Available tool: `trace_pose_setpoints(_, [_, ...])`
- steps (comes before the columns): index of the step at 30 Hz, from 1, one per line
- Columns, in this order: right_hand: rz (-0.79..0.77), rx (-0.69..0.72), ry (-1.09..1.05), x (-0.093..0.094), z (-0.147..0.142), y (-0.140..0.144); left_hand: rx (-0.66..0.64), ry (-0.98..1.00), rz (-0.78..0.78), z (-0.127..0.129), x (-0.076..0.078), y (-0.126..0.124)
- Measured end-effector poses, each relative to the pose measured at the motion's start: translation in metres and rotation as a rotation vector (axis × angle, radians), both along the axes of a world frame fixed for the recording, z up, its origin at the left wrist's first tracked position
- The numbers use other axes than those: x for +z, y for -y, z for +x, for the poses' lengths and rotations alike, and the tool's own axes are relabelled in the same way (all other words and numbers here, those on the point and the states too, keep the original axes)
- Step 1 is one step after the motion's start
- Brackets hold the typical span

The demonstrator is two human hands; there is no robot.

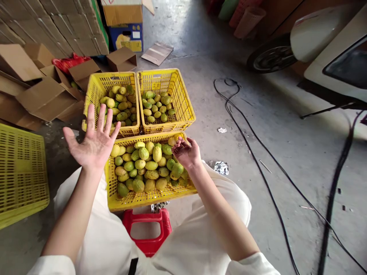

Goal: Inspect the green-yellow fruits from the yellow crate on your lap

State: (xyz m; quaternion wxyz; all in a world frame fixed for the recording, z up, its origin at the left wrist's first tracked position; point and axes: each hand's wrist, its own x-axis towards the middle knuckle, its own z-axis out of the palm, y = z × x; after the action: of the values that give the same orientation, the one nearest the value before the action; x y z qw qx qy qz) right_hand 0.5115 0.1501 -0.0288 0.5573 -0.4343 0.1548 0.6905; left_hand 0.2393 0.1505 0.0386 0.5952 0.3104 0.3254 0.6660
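Observation:
My left hand (pixel 93 147) is raised over the left end of the near yellow crate (pixel 151 200), palm showing and fingers spread, with nothing in it. At that crate's far right corner, my right hand (pixel 187 152) is palm up with loosely curled fingers, and I see nothing held in it. A yellow fruit (pixel 173 140) lies just behind those fingertips. Many oval green-and-yellow fruits (pixel 151 165) fill the near crate; their exact kind is unclear. Beyond it, the far left crate (pixel 111 75) and the far right crate (pixel 185 101) hold more of the same fruits.
A red plastic stool (pixel 164 225) stands between my legs. Another yellow crate (pixel 23 172) is at the left. Open cardboard boxes (pixel 46 97) lie behind it, near stacked cartons. Black cables (pixel 258 152) cross the floor at the right, near a parked white vehicle (pixel 341 72).

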Motion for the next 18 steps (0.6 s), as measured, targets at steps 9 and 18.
trace_pose_setpoints(9, [0.061,0.005,-0.009,-0.004,0.011,0.003,-0.008,-0.174,-0.36,-0.009,-0.043,-0.001])
trace_pose_setpoints(18, [0.075,-0.04,-0.013,0.016,0.041,0.012,-0.284,-1.035,-0.68,0.018,-0.148,0.027])
